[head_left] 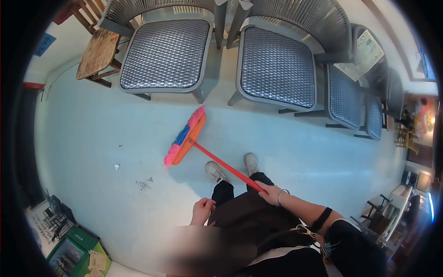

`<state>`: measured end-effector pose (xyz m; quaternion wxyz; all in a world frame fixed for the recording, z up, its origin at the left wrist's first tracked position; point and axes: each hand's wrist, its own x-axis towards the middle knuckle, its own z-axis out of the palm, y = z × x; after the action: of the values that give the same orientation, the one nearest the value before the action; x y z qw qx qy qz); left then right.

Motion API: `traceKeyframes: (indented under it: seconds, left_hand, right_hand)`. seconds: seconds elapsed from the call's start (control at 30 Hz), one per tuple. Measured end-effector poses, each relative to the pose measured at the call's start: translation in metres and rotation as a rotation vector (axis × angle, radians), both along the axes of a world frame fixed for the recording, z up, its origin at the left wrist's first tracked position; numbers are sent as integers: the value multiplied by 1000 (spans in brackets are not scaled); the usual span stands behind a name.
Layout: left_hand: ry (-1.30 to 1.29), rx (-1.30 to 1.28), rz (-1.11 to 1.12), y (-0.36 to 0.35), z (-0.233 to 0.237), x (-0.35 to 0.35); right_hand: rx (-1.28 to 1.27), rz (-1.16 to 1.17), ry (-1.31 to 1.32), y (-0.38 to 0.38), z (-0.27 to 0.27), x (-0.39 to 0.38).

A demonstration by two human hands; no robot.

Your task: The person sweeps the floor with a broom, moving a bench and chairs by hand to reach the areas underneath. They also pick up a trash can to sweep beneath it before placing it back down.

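Note:
My right hand (271, 194) is wrapped round the upper part of the red handle of a broom (224, 166). The broom's orange head (188, 142), with pink and blue bristles, is tilted over the floor ahead of my shoes. In front of the dark apron, my left hand (202, 211) is curled closed, apart from the handle, with nothing visible in it. To the left of the broom head lie a patch of dark debris (144, 183), a small white scrap (117, 166) and a tiny reddish bit (121, 146).
Grey woven chairs (167, 55) line the wall, beside a worn wooden chair (98, 54). A paper sheet (362, 57) lies over a chair at the right. The pale floor (314, 161) spreads around my shoes (216, 171). A green box (76, 251) is at lower left.

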<state>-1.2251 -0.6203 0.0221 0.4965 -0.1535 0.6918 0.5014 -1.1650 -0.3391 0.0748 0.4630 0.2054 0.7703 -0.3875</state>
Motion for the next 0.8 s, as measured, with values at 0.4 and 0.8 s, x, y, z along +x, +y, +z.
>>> traceKeyframes:
  seconds: [0.4,0.8]
  left_hand:
    - [-97,-6,-118,104,-8,65]
    - [0,6,-188,167,13,93]
  right_hand:
    - [50,-69,-41,163,-90,-88]
    - [-311,-268,-306,117,-24,64]
